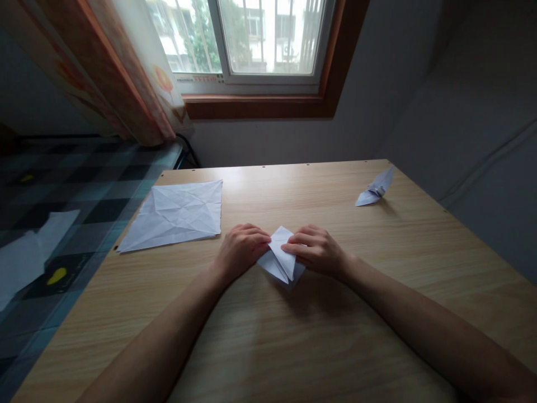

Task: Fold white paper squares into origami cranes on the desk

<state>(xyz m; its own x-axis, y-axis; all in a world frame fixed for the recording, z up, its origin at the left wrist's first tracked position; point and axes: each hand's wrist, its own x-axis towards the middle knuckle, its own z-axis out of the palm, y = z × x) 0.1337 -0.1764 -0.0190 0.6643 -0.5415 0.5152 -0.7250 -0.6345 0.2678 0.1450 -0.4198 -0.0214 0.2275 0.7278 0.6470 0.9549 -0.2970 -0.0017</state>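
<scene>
A small piece of folded white paper (282, 258) rests near the middle of the wooden table, its layered flaps pointing toward me. My left hand (244, 246) grips its left edge, with the fingertips near the upper left side. On the right side, my right hand (315, 249) holds the same paper, fingers lying over the top flap. Both thumbs are mostly hidden from view, and parts of the paper's side corners are covered by my fingers.
A creased white sheet (184, 212) lies flat at the table's left. A folded paper figure (376, 189) stands at the back right. Left of the table (356, 330), more white paper (25, 260) lies on a checked bed cover (109, 168). A window (268, 39) and curtain (121, 61) are behind.
</scene>
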